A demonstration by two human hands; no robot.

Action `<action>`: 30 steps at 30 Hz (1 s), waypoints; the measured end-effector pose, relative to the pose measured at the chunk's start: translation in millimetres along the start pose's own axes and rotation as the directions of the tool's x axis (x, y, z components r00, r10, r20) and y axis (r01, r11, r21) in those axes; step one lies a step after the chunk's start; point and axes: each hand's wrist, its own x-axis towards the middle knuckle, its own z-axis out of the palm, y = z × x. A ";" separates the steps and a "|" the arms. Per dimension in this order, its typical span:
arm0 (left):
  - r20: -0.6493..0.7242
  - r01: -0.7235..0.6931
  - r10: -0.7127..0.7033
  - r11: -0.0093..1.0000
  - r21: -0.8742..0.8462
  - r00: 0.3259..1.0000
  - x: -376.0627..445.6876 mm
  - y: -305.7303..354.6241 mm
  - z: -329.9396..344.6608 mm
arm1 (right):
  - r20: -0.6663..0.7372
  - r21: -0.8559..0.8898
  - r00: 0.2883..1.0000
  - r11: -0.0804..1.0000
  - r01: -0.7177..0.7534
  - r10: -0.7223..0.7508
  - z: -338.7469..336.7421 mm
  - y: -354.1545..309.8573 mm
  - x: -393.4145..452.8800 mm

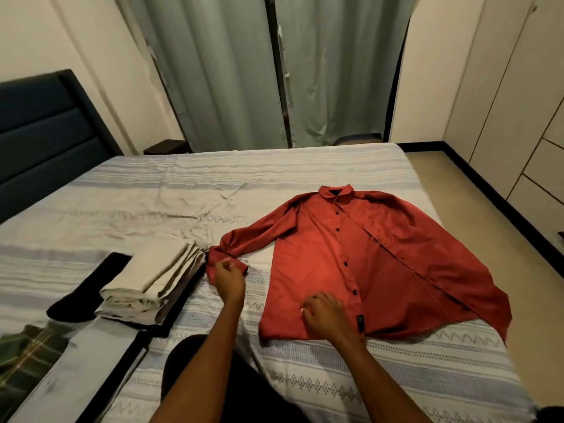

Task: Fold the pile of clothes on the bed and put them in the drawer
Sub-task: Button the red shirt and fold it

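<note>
A red long-sleeved button shirt (366, 257) lies spread face up on the bed (152, 190), collar at the far side. My left hand (229, 280) has its fingers curled at the cuff of the shirt's left-side sleeve. My right hand (325, 314) rests on the shirt's lower front near the hem, fingers bent against the cloth. To the left sits a stack of folded cream clothes (152, 282) on top of a black garment (88, 288).
A green plaid garment (24, 352) lies at the bed's near left corner. A dark headboard (45, 132) stands at the left. Grey-green curtains (244, 71) hang behind the bed. White wardrobe doors and drawers (518, 102) line the right wall beyond a strip of floor.
</note>
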 end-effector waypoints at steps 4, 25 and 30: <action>0.279 -0.148 0.090 0.970 0.195 0.956 -30.1 -30.5 25.9 | -0.116 0.104 0.992 0.993 0.055 -0.042 -4.0 11.3 -4.3; 0.962 -0.999 0.272 -0.020 0.043 0.036 -228.2 -52.3 195.9 | -0.132 0.231 0.755 0.760 -0.607 0.642 -126.2 267.8 -112.5; 0.931 -1.000 0.362 -0.012 -0.029 -0.031 -233.8 -54.7 195.6 | -0.376 0.100 0.689 0.767 -0.634 0.620 -125.2 263.7 -118.7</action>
